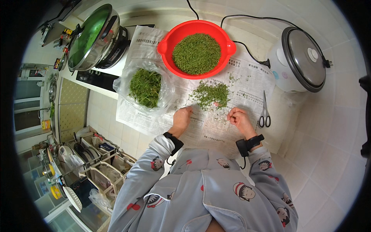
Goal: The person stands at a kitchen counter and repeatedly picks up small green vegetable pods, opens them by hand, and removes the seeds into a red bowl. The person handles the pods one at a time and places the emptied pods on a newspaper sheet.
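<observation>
My left hand (182, 118) is curled over the newspaper (185, 139), just left of a loose pile of small-leaved green sprigs (213, 94). Whether a thin stem is between its fingers cannot be made out. To the right of the pile, my right hand (239, 118) has its thumb and fingertips drawn together beside a few thin stems (221, 117); a grip on them is not clear. Beyond the pile, a red plastic basin (163, 50) holds a mass of small green pieces (197, 53). Left of it, an open clear plastic bag (168, 87) contains thin leafy greens (145, 88).
Scissors with dark handles (264, 114) lie at the paper's right edge. A lidded rice cooker (304, 59) stands at right with black cords behind. At left, a glass-lidded pot (92, 37) sits on an electric base (114, 49). A crowded dish rack (95, 165) stands lower left.
</observation>
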Tool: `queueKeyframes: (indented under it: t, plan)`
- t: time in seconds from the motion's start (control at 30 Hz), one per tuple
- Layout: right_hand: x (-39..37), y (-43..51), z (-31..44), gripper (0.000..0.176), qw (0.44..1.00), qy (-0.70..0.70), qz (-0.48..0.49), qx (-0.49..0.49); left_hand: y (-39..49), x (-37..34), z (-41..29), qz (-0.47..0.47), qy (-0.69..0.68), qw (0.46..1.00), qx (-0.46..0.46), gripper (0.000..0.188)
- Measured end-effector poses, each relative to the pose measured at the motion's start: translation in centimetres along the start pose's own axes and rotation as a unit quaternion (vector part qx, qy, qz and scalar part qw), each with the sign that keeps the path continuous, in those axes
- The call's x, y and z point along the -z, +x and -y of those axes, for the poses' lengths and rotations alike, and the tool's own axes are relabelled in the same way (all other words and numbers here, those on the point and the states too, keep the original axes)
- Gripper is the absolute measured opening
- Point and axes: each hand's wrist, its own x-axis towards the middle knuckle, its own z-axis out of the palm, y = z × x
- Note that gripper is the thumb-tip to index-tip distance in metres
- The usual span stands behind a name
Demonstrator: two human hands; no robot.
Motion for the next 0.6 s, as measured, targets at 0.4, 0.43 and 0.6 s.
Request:
queueKeyframes:
  t: [0.4,0.43,0.6]
  plan:
    - [2.4,3.6,-1.3,0.008,0.808,-0.54,-0.19,0.135,0.1,0.5,2.5,-0.015,0.057,0.997,0.051,0.035]
    - [1.8,3.6,-1.1,0.009,0.799,-0.556,-0.174,0.153,0.1,0.4,2.6,-0.014,0.079,0.994,0.074,0.044]
    - [-0.6,3.9,-0.2,0.009,0.764,-0.609,-0.138,0.162,0.5,0.6,3.8,0.049,0.091,0.988,0.114,0.066]
